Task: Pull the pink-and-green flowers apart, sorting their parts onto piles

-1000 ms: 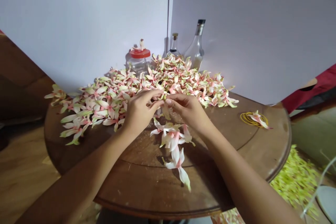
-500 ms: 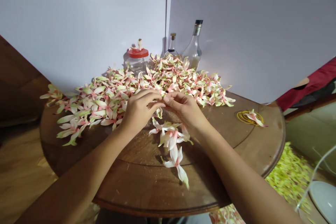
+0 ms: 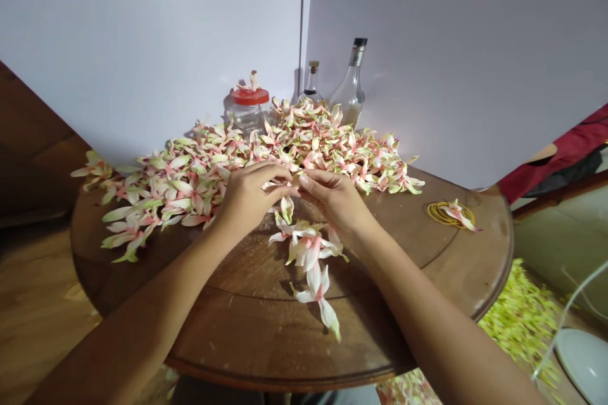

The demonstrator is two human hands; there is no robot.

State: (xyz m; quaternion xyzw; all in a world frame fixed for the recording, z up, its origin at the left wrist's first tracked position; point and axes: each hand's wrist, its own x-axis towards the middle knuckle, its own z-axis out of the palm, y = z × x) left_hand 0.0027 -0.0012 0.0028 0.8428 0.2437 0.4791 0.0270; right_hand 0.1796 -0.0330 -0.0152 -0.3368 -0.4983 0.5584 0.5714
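Note:
My left hand (image 3: 254,196) and my right hand (image 3: 335,196) meet over the middle of the table, fingertips pinched together. Between them is a pink-and-white flower (image 3: 286,209), whose pale petals hang below my left fingers; the fingers hide most of it. Just under my hands lies a small cluster of similar flowers (image 3: 311,247). One loose flower (image 3: 319,296) extends from the cluster toward the front. Behind my hands spreads a large heap of pink, white and greenish flowers (image 3: 183,183).
A clear jar with a red lid (image 3: 249,98), a corked bottle (image 3: 311,83) and a taller bottle (image 3: 350,92) stand behind the heap. Yellow rings (image 3: 449,215) lie on the round wooden table (image 3: 266,342) at right. Yellow-green pieces (image 3: 520,316) cover the floor.
My pinched hands have barely moved. More of the petals under my left fingers now shows. The view has shifted very slightly.

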